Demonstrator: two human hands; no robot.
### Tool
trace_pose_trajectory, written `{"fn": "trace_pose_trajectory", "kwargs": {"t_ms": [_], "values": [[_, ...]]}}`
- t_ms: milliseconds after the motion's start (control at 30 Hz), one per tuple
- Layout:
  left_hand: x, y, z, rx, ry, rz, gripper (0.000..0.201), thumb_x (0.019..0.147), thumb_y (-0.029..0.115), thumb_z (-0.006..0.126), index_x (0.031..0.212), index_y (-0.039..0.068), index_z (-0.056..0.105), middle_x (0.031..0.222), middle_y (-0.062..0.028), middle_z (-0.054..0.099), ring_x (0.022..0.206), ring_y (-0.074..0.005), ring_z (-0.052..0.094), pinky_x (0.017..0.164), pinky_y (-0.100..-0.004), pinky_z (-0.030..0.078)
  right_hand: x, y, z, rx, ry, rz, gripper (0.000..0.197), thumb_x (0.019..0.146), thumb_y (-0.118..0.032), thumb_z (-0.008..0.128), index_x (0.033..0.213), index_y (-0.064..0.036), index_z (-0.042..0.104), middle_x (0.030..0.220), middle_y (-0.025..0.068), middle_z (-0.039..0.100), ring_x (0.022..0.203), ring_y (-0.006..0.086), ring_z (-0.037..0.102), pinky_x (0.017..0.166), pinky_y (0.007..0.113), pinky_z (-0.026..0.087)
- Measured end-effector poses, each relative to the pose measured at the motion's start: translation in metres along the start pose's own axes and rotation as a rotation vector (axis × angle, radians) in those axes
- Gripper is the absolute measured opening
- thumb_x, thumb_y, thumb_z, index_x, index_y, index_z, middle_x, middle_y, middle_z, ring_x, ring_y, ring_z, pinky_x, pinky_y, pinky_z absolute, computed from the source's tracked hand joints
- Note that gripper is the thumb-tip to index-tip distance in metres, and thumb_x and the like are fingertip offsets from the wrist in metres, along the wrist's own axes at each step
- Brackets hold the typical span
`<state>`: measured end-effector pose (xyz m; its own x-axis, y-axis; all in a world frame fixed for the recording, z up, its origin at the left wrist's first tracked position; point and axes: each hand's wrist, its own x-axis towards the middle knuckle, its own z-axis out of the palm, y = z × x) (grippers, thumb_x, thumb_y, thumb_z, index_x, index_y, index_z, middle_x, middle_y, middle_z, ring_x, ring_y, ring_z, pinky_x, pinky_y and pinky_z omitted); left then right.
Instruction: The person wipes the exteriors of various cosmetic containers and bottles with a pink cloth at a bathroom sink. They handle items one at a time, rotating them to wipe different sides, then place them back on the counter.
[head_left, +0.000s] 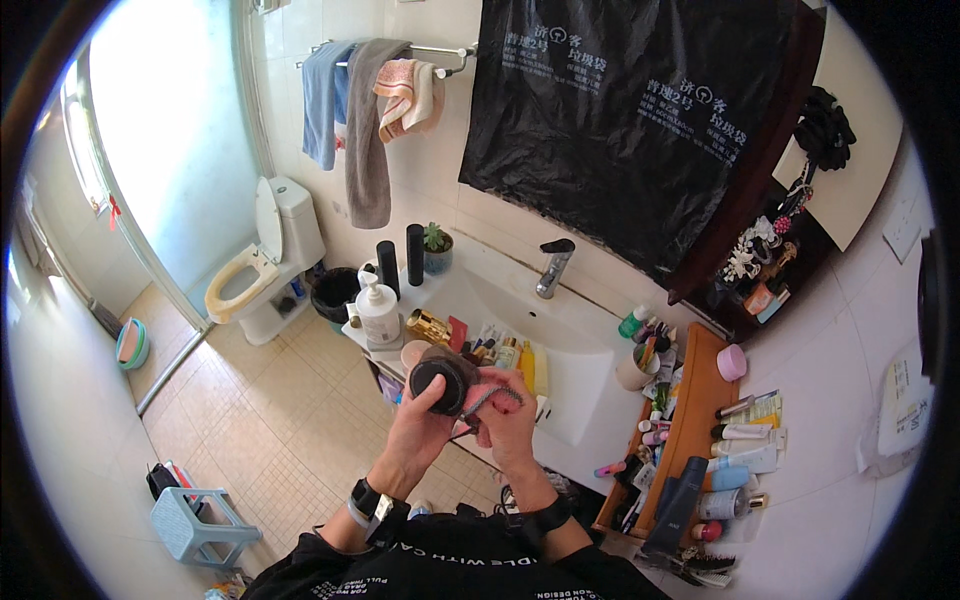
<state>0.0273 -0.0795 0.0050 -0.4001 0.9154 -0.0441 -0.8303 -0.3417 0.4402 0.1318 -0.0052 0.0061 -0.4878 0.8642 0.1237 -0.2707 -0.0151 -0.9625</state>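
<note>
Over the near edge of the washbasin [590, 395], my left hand [415, 430] grips a round container with a black lid [438, 388] and a brownish see-through body. Its lid faces up toward me, and the thumb lies on it. My right hand [508, 432] is closed on a pink cloth with a grey edge [490, 396], held against the container's right side. The right fingertips are partly hidden by the cloth. Just beyond the hands, several small bottles and tubes [508, 355] lie in the basin, among them a yellow bottle [527, 362].
A white pump bottle [377, 312], a gold bottle [428, 326], two black cylinders [415, 255] and a potted succulent [437, 245] stand left of the basin. The tap [552, 268] is behind it. Cosmetics crowd a wooden shelf [690, 420] at right. A blue stool [200, 525] is lower left.
</note>
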Motion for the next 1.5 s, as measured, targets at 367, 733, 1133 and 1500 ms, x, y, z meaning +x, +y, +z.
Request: {"fn": "trace_pose_trajectory", "kwargs": {"t_ms": [367,733,1133,1500], "values": [[0.005,0.002,-0.001,-0.190,0.031,-0.099,0.038,0.094,0.025,0.058,0.127,0.009,0.049,0.123,-0.0094,0.057,0.113,-0.0247,0.055,0.097,-0.0449,0.043,0.000,0.004,0.004,0.074,-0.050,0.047,0.035,0.077,0.006,0.067,0.110,-0.0013,0.060,0.097,0.0038,0.057,0.087,0.0114,0.060,0.072,0.022,0.049],[-0.001,0.003,-0.008,0.265,-0.023,-0.193,0.040,0.089,0.011,0.064,0.126,0.008,0.050,0.118,-0.0052,0.059,0.111,-0.0158,0.055,0.098,-0.0383,0.046,0.014,-0.005,-0.006,0.056,0.016,-0.089,0.018,0.082,-0.001,0.065,0.100,0.0002,0.064,0.097,0.0027,0.058,0.084,0.0095,0.058,0.076,0.023,0.047],[-0.002,0.000,-0.003,-0.074,-0.106,-0.133,0.042,0.093,0.022,0.060,0.130,0.008,0.045,0.121,-0.0056,0.055,0.111,-0.0185,0.054,0.092,-0.0407,0.047,0.004,0.000,0.001,-0.049,0.037,-0.042,0.021,0.079,0.004,0.066,0.099,-0.0013,0.065,0.092,0.0038,0.061,0.083,0.0123,0.061,0.074,0.025,0.049],[0.000,0.008,0.003,0.248,-0.011,0.027,0.041,0.091,0.013,0.061,0.128,0.005,0.046,0.119,-0.0055,0.058,0.108,-0.0148,0.057,0.094,-0.0325,0.047,0.011,-0.011,-0.012,-0.109,-0.048,-0.059,0.026,0.078,0.006,0.062,0.102,-0.0019,0.065,0.081,0.0028,0.062,0.065,0.0082,0.060,0.047,0.019,0.044]]}}
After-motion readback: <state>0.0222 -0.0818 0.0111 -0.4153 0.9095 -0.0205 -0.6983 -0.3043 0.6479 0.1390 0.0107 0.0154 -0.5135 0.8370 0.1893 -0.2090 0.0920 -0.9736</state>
